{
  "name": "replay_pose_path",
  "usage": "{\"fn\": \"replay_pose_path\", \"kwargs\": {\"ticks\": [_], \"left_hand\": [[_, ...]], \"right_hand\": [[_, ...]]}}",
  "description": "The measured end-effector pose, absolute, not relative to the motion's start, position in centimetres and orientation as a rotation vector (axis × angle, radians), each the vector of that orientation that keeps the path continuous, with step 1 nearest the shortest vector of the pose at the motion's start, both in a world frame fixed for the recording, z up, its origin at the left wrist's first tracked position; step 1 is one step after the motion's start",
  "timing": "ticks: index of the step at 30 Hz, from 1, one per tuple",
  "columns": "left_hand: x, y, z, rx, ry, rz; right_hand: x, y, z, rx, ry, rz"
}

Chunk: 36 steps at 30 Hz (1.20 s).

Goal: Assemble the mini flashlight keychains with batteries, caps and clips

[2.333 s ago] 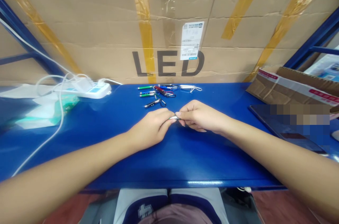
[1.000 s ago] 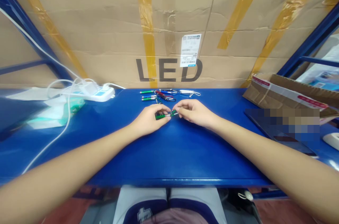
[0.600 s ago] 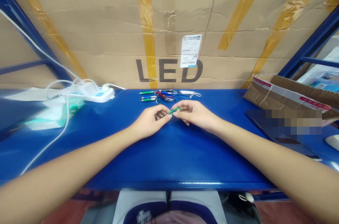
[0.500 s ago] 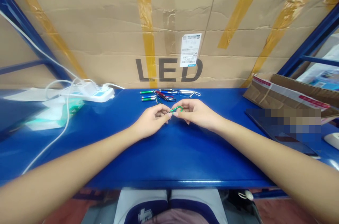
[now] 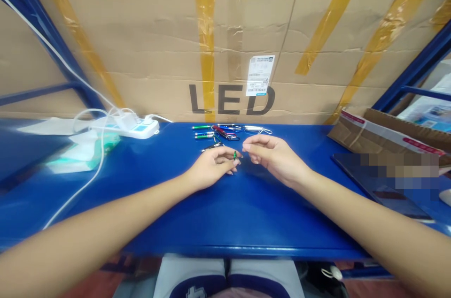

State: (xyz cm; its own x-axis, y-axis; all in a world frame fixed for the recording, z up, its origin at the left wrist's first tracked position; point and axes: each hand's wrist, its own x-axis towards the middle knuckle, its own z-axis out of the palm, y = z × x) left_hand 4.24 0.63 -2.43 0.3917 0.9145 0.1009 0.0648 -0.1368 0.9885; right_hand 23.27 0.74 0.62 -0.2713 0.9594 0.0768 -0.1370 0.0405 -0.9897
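My left hand pinches a small green carabiner between thumb and fingers, turned nearly edge-on. A short gap away, my right hand has its thumb and forefinger brought together; anything between those tips is too small or hidden to make out. Behind the hands lies a group of slim metal keychain flashlights: green ones, a red one and a silver one with a wire clip. A dark one lies just beyond my left fingers, partly covered by them.
A white power strip with cables and a green-white packet are on the left of the blue table. On the right are an open cardboard box and a dark flat device. Behind stands a large taped carton.
My right hand has come off the green carabiner and moved a little right. The carabiner stays in my left hand and has turned edge-on. The whole view has shifted slightly.
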Motion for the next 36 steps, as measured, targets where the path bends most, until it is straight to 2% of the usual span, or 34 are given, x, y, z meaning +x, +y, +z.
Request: {"fn": "replay_pose_path", "kwargs": {"ticks": [6, 14, 30, 36], "left_hand": [[4.5, 0.3, -1.5, 1.440, 0.999, 0.905], [4.7, -0.2, -1.7, 1.483, 0.817, 0.818], [4.5, 0.0, -2.2, 1.544, 0.831, 0.838], [4.8, -0.5, -2.1, 1.545, 0.846, 0.803]], "right_hand": [[23.3, 0.4, -0.7, -0.868, -1.624, 1.296], [23.6, 0.7, -1.0, -0.874, -1.747, 1.197], [24.0, 0.5, -0.3, -1.140, -1.564, 1.604], [24.1, 0.5, -0.3, -1.051, -1.427, 1.657]]}}
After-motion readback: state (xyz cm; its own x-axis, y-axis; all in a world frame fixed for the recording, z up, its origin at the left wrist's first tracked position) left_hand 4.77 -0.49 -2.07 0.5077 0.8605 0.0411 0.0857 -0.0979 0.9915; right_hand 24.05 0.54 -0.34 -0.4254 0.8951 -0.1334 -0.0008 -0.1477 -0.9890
